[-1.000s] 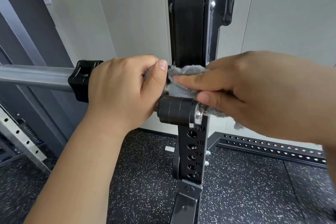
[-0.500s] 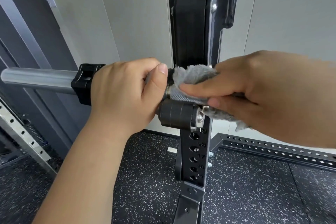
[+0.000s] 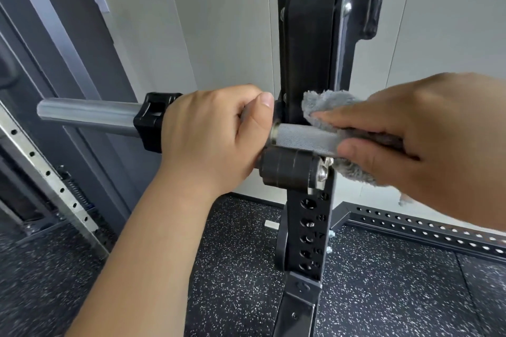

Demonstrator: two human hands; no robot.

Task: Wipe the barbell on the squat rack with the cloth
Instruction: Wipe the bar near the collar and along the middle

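Where the bar (image 3: 301, 139) lies across the rack (image 3: 309, 227), both hands are on it. The bar is round gray metal. Its left end is smooth and shiny. The short part that shows between the hands is rough, with a tiny criss-cross pattern.

The left hand (image 3: 210, 134) has its fingers curled tight round the bar, with the thumb on top. It sits just right of a chunky black clip (image 3: 152, 120) that is clamped on the bar.

The right hand (image 3: 427, 145) grips a gray cloth (image 3: 328, 102) wrapped round the bar and pinches it from above and below. The cloth is soft and fluffy. One puff sticks up above the fingers, and a loose bit hangs down under the hand.

The rack is a flat black metal post with a row of round holes and small numbers. A tall black hook plate (image 3: 309, 49) stands up behind the bar. Just under the bar is a short, fat black roller (image 3: 287, 172) with a silver bolt at its end.

The floor (image 3: 383, 295) is black rubber with white specks. A black rail (image 3: 424, 230) dotted with holes lies on it at the right. A silver strip (image 3: 54, 186) with holes slants down at the left. The wall (image 3: 219, 22) behind is pale and smooth.
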